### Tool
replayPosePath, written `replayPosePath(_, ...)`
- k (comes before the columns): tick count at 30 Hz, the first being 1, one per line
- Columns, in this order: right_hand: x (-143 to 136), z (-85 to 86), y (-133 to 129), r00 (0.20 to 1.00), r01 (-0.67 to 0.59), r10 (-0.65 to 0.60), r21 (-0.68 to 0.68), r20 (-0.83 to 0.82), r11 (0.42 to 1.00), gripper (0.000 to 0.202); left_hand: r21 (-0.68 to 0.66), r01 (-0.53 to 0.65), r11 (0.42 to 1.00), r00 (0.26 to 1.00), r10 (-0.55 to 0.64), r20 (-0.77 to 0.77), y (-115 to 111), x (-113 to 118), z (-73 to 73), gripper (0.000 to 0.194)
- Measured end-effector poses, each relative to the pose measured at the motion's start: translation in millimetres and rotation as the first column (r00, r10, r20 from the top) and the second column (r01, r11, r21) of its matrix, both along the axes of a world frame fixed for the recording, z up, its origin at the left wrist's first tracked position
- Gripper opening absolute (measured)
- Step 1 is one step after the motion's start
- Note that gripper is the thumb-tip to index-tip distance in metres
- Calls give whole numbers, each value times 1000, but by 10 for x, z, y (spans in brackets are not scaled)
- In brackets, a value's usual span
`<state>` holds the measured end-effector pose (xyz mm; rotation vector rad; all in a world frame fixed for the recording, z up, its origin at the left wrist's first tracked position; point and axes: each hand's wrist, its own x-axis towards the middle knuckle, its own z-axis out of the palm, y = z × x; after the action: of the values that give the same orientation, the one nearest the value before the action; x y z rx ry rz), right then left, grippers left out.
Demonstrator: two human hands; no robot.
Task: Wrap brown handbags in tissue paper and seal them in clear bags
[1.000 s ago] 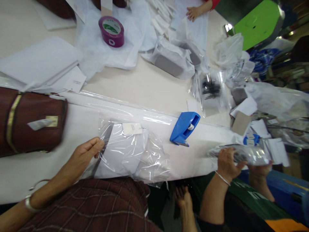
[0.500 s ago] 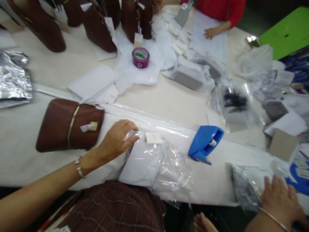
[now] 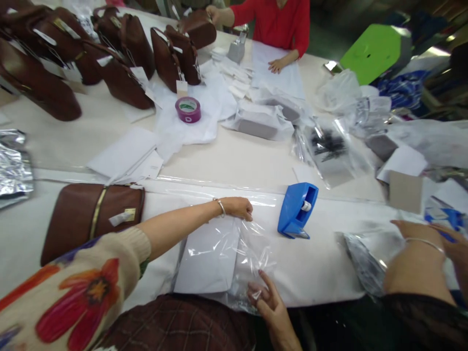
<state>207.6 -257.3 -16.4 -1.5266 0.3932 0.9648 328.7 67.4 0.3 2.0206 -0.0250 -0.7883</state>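
Note:
A clear plastic bag (image 3: 256, 248) with white padded paper (image 3: 208, 258) inside lies flat at the table's front edge. My left hand (image 3: 239, 208) reaches across it, its fingers closed on the bag's upper right part. At the lower right corner, my right hand (image 3: 268, 304) has its thumb and fingers round the crumpled film. Left of the bag, a brown leather handbag (image 3: 73, 219) with a gold zip lies on its side, partly behind my left arm. A blue tape dispenser (image 3: 296, 209) stands just right of the plastic bag.
A purple tape roll (image 3: 188, 110) sits on white tissue further back. Several brown handbags (image 3: 135, 46) stand at back left. Across the table a person in red (image 3: 281, 24) holds one. At right, a co-worker's arm (image 3: 420, 258) reaches over a silvery bag (image 3: 365, 258).
My left hand has moved right across the bag and closed. My right hand has come up from the bottom edge onto the bag's lower corner. The view has shifted.

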Motion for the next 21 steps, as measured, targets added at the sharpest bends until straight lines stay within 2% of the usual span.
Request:
replayPosePath(2,-48,73,38,1000,21,-20,-19,24,1000,73,-87,-53,995,998,51,-21,109,-32,61,19)
replayPosePath(4,-22,182,50,997,0,7,-94,73,996,61,-161,-110,981,994,106,-31,246,-98,221,22)
replayPosePath(6,82,339,49,991,-4,25,-151,133,988,55,-214,-162,963,987,161,-22,415,-218,487,23)
replayPosePath(8,237,564,66,979,-25,60,-177,196,984,56,-287,-244,926,967,256,3,615,-418,821,24)
replayPosePath(11,490,1038,198,923,-75,169,-269,347,960,58,-429,-430,794,871,490,34,925,-884,1270,26)
replayPosePath(13,636,1388,379,841,-103,278,-367,463,924,61,-492,-549,676,764,645,34,1084,-1275,1412,28)
replayPosePath(14,696,1545,494,786,-110,332,-410,521,905,63,-512,-597,618,704,710,35,1137,-1474,1420,29)
replayPosePath(16,789,1780,749,643,-132,439,-474,628,871,62,-535,-662,524,585,808,68,1182,-1840,1334,30)
replayPosePath(18,851,1886,999,454,-182,563,-547,691,817,54,-550,-697,460,481,869,116,1155,-2118,1184,29)
replayPosePath(19,875,1900,1106,343,-206,628,-596,699,776,50,-559,-702,441,448,884,136,1123,-2214,1116,29)
replayPosePath(21,908,1902,1273,106,-209,729,-701,677,682,44,-567,-690,450,420,887,192,1049,-2318,1041,30)
